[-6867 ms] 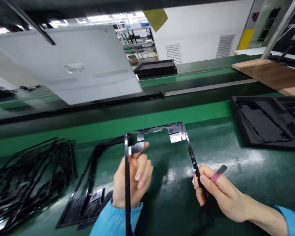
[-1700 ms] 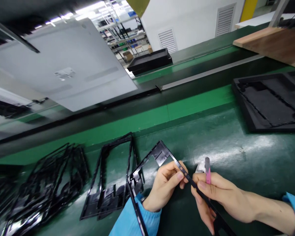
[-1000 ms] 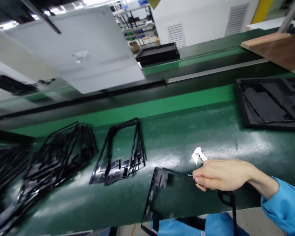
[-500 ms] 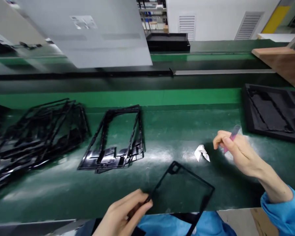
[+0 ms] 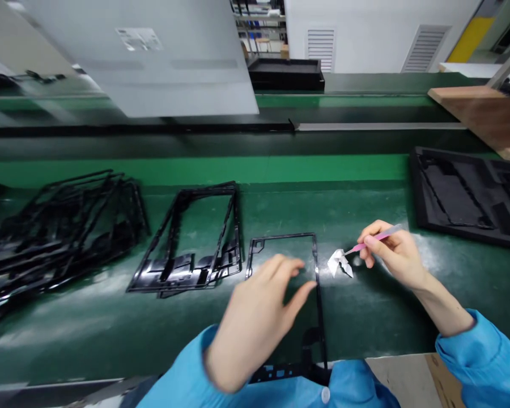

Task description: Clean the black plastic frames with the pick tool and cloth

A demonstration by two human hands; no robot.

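My right hand (image 5: 393, 254) grips a slim pink pen-like tool (image 5: 372, 238), its thin tip touching or just beside a crumpled white tissue (image 5: 339, 263) on the bench. Fingers apart and holding nothing, my left hand (image 5: 263, 306) hovers above a thin black rectangular frame (image 5: 317, 266). That frame lies on the green bench in front of me, its near end at the bench edge close to my body; the hand hides part of its left side and middle.
Left of the frame lie a couple of stacked black frames (image 5: 233, 226). A larger heap of black frames (image 5: 68, 226) sits farther left. A black foam tray (image 5: 463, 198) with a frame in it rests at right, below a wooden shelf (image 5: 471, 107).
My left hand has let go of the black frame, which now lies flat on the bench, and has opened over it. My right hand has brought the pink tool's tip to the tissue.
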